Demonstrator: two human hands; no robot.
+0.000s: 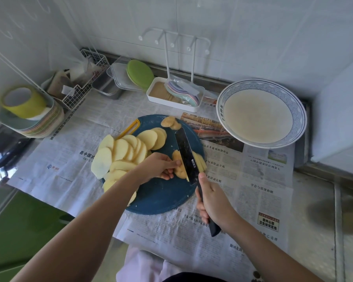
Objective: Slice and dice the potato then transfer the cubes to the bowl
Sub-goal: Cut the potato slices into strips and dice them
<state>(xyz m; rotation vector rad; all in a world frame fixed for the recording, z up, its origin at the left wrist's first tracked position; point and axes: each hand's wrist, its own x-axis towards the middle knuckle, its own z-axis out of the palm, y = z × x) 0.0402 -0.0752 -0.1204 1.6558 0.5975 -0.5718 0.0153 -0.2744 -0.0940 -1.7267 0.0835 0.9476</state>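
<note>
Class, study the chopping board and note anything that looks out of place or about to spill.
The heap of potato slices overhangs the left rim of the blue board, out over the newspaper. Nothing else stands out.

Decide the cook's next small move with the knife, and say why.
Probably press the knife down through the small stack of slices that the left hand steadies: the blade sits on it, a few strips lie right of it, and no cubes show yet.

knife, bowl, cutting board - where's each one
knife (186,157): head view, flat of the black blade
bowl (260,84): head view, patterned far rim
cutting board (163,194): head view, bare blue part near the person
</note>
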